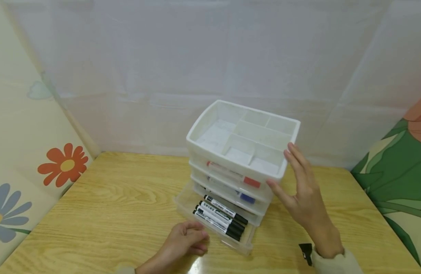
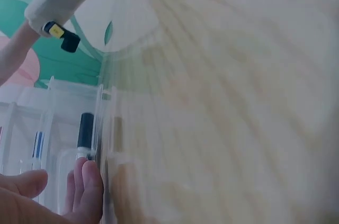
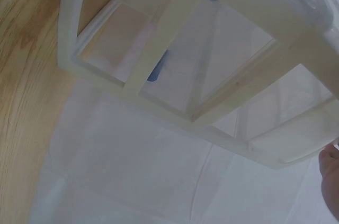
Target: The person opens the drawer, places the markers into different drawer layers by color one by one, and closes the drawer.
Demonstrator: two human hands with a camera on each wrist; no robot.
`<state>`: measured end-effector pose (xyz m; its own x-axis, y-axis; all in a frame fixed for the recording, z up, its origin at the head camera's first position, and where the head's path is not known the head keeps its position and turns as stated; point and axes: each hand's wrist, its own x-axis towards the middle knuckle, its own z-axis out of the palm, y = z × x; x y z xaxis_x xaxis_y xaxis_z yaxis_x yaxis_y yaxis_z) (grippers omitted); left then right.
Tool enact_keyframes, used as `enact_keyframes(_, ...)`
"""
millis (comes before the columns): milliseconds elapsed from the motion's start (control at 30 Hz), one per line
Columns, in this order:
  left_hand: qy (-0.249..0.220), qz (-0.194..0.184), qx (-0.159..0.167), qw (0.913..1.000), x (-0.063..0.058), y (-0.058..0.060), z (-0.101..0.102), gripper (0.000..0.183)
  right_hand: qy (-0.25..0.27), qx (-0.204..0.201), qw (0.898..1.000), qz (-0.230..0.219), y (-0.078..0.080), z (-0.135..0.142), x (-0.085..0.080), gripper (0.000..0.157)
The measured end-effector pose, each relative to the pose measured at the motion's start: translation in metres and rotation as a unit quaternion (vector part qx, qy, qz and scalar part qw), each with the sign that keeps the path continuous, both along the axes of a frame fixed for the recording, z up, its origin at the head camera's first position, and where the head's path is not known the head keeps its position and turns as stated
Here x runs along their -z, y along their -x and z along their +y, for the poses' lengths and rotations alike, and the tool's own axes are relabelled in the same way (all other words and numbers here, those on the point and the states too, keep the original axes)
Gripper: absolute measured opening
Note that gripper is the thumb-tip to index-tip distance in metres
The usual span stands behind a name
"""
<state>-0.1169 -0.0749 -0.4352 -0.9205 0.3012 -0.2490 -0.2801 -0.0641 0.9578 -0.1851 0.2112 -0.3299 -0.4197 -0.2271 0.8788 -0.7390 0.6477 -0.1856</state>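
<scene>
A white plastic drawer organizer point(image 1: 210, 150) with a divided top tray stands on the table, its bottom drawer point(image 1: 184, 201) pulled out. Several black-capped markers point(image 1: 219, 215) lie side by side in that drawer. Through the closed drawers above show a red marker point(image 1: 232, 173) and a blue-capped marker point(image 1: 246, 197). My left hand point(image 1: 184, 241) is at the drawer's front left edge, fingers loosely bent, thumb apart from them, nothing held. With fairly straight fingers my right hand point(image 1: 304, 194) touches the top tray's right side, the thumb at its front corner.
The organizer sits on a wood-grain table point(image 1: 128, 198). A white sheet point(image 1: 155, 76) hangs behind it. Flower-printed panels point(image 1: 32, 125) flank the table on both sides. A black strap end point(image 1: 306, 253) sticks out by the right sleeve.
</scene>
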Motion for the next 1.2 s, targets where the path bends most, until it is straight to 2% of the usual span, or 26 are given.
enact_keyframes(167,-0.023,-0.009,-0.034,0.9991,0.002,-0.004,0.011,0.047,0.0,0.002,1.0,-0.001,0.0,0.0,0.001,0.075)
enact_keyframes(433,-0.041,-0.023,-0.042,0.998,0.006,-0.005,0.02,0.029,0.001,-0.001,1.0,0.006,0.0,-0.001,0.001,0.075)
enact_keyframes(767,-0.055,-0.015,-0.069,0.996,0.005,-0.004,0.031,0.035,0.005,-0.007,1.0,0.012,0.0,-0.001,0.001,0.074)
enact_keyframes(900,-0.056,-0.008,-0.071,0.9959,0.005,-0.002,0.033,0.037,0.005,-0.008,1.0,0.012,0.0,-0.002,0.001,0.074)
enact_keyframes(1200,-0.049,-0.003,-0.055,0.9973,0.006,0.003,0.031,0.036,0.006,-0.008,1.0,0.016,0.001,-0.002,0.0,0.074)
